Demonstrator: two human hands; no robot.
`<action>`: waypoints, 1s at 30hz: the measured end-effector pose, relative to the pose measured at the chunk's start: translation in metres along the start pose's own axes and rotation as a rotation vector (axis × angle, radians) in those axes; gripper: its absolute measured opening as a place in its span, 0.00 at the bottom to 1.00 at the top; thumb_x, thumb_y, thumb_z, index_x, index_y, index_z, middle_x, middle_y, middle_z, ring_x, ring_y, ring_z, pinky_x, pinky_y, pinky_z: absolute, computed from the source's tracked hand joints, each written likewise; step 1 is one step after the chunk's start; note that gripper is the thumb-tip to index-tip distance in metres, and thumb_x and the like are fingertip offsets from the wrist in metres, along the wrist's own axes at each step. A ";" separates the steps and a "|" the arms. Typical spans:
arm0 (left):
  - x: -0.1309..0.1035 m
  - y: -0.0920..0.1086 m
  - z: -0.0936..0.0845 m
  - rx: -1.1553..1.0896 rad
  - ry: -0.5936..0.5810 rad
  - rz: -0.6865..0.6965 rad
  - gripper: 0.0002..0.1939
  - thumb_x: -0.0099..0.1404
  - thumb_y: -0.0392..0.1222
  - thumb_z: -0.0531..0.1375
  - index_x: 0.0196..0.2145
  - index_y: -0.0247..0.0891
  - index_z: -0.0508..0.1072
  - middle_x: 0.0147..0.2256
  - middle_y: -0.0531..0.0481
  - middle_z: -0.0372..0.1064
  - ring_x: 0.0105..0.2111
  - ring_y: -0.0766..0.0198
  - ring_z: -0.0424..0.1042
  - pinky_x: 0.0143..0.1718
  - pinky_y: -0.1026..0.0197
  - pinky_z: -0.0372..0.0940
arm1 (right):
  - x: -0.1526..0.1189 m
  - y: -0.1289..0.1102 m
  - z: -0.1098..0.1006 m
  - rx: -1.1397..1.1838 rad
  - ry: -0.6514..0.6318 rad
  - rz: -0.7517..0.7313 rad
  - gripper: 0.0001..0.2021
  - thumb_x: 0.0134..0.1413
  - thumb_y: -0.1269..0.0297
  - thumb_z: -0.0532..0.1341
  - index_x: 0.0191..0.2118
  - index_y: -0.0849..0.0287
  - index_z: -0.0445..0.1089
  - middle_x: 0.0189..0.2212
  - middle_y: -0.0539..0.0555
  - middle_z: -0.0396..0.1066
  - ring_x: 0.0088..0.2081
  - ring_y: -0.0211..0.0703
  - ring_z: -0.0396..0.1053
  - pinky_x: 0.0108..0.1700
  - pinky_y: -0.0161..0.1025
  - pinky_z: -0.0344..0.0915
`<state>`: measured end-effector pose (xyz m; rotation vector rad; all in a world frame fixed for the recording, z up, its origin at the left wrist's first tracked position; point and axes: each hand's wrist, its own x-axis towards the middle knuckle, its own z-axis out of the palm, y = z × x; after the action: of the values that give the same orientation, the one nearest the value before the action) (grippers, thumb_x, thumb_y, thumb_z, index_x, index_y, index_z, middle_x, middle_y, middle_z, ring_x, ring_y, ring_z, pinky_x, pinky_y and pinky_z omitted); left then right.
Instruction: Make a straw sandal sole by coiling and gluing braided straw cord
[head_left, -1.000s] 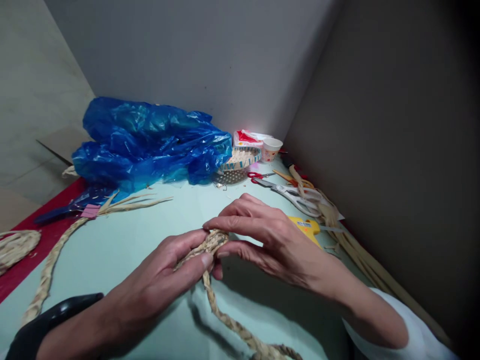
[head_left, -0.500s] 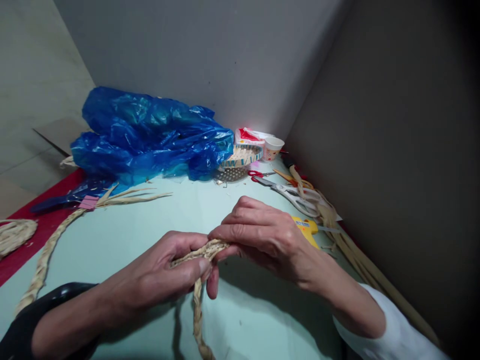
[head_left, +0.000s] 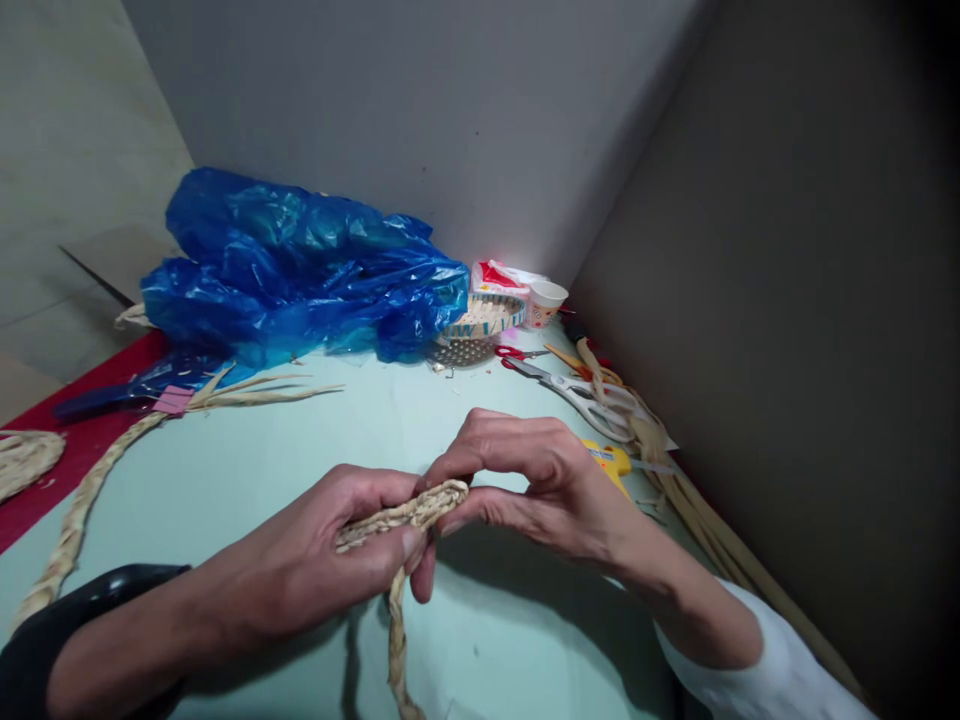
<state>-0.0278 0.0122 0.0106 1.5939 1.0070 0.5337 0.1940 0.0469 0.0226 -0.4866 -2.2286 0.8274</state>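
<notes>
A tan braided straw cord, wound into a flat coil, is held between my two hands above the pale green table. My left hand grips the coil from the left, its thumb lying along the near side. With thumb and fingertips, my right hand pinches the coil's right end. From beneath the coil the loose braid hangs down toward the bottom edge. Another length of braid runs along the left side, a pink clip near its frayed end.
A crumpled blue plastic bag lies at the back, beside a small woven basket and a paper cup. White-handled scissors, a yellow glue gun and long straw strands line the right side. A coiled braid sits far left.
My right hand's fingers have lifted and arched, so that more of the coil's right end shows. The coil is tilted slightly more into view. My left hand keeps its grip.
</notes>
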 end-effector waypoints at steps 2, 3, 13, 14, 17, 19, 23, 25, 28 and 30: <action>0.001 0.000 0.000 0.032 0.008 -0.007 0.17 0.66 0.51 0.56 0.27 0.41 0.78 0.24 0.53 0.67 0.25 0.64 0.59 0.27 0.61 0.53 | -0.001 0.002 0.002 0.069 0.002 0.060 0.13 0.66 0.59 0.64 0.43 0.65 0.79 0.33 0.57 0.79 0.35 0.41 0.74 0.40 0.36 0.70; 0.001 0.001 0.000 0.042 0.001 -0.016 0.16 0.66 0.50 0.56 0.27 0.41 0.77 0.25 0.53 0.67 0.26 0.63 0.60 0.28 0.62 0.54 | -0.001 0.003 0.003 0.107 0.007 0.089 0.14 0.66 0.57 0.65 0.42 0.64 0.80 0.32 0.56 0.79 0.35 0.40 0.74 0.39 0.35 0.70; 0.001 0.005 0.007 0.164 0.224 0.134 0.11 0.67 0.43 0.55 0.27 0.42 0.71 0.25 0.55 0.69 0.28 0.63 0.68 0.33 0.63 0.61 | 0.004 -0.019 -0.001 0.123 0.044 0.393 0.12 0.66 0.55 0.66 0.42 0.60 0.76 0.33 0.47 0.76 0.35 0.35 0.71 0.40 0.30 0.64; 0.002 0.003 0.007 0.202 0.236 0.145 0.11 0.67 0.42 0.55 0.27 0.42 0.71 0.25 0.56 0.69 0.27 0.63 0.68 0.32 0.63 0.60 | 0.004 -0.021 0.001 0.081 0.035 0.381 0.11 0.69 0.58 0.63 0.39 0.60 0.76 0.32 0.47 0.75 0.34 0.33 0.70 0.39 0.30 0.63; 0.003 -0.005 0.009 0.280 0.204 0.182 0.11 0.67 0.40 0.54 0.27 0.42 0.70 0.24 0.55 0.69 0.26 0.64 0.68 0.30 0.63 0.60 | 0.003 -0.022 0.009 -0.021 0.061 0.308 0.11 0.71 0.64 0.61 0.34 0.61 0.74 0.30 0.45 0.73 0.33 0.30 0.69 0.40 0.28 0.61; 0.005 -0.009 0.010 0.277 0.195 0.209 0.10 0.67 0.40 0.55 0.27 0.42 0.69 0.24 0.56 0.69 0.25 0.64 0.68 0.29 0.64 0.60 | 0.002 -0.020 0.015 -0.039 0.121 0.301 0.13 0.70 0.66 0.61 0.32 0.62 0.74 0.28 0.45 0.72 0.31 0.30 0.67 0.38 0.27 0.60; 0.007 -0.013 0.011 0.228 0.215 0.204 0.11 0.67 0.41 0.56 0.27 0.42 0.69 0.23 0.56 0.68 0.24 0.65 0.66 0.28 0.64 0.59 | 0.002 -0.017 0.018 0.026 0.175 0.377 0.14 0.68 0.66 0.63 0.29 0.61 0.74 0.24 0.44 0.71 0.28 0.30 0.65 0.35 0.28 0.59; 0.008 -0.013 0.009 0.180 0.211 0.183 0.11 0.68 0.43 0.56 0.27 0.42 0.70 0.24 0.56 0.68 0.25 0.64 0.66 0.30 0.63 0.60 | 0.003 -0.017 0.015 0.116 0.135 0.421 0.14 0.70 0.62 0.61 0.31 0.60 0.75 0.26 0.45 0.74 0.30 0.32 0.68 0.36 0.30 0.61; 0.009 -0.012 0.006 0.074 0.206 0.158 0.12 0.69 0.46 0.56 0.29 0.42 0.72 0.26 0.55 0.67 0.29 0.63 0.66 0.32 0.63 0.61 | 0.005 -0.019 0.012 0.230 0.077 0.500 0.11 0.71 0.58 0.59 0.39 0.59 0.74 0.34 0.49 0.78 0.36 0.38 0.73 0.40 0.34 0.64; 0.009 -0.012 0.005 0.018 0.189 0.148 0.13 0.71 0.48 0.55 0.31 0.42 0.72 0.28 0.54 0.67 0.30 0.63 0.65 0.34 0.63 0.61 | 0.006 -0.018 0.012 0.256 0.100 0.512 0.10 0.70 0.57 0.60 0.41 0.59 0.73 0.35 0.50 0.78 0.37 0.40 0.74 0.41 0.35 0.65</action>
<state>-0.0230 0.0172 -0.0039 1.6651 1.0399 0.7906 0.1793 0.0323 0.0312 -0.9690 -1.8899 1.2970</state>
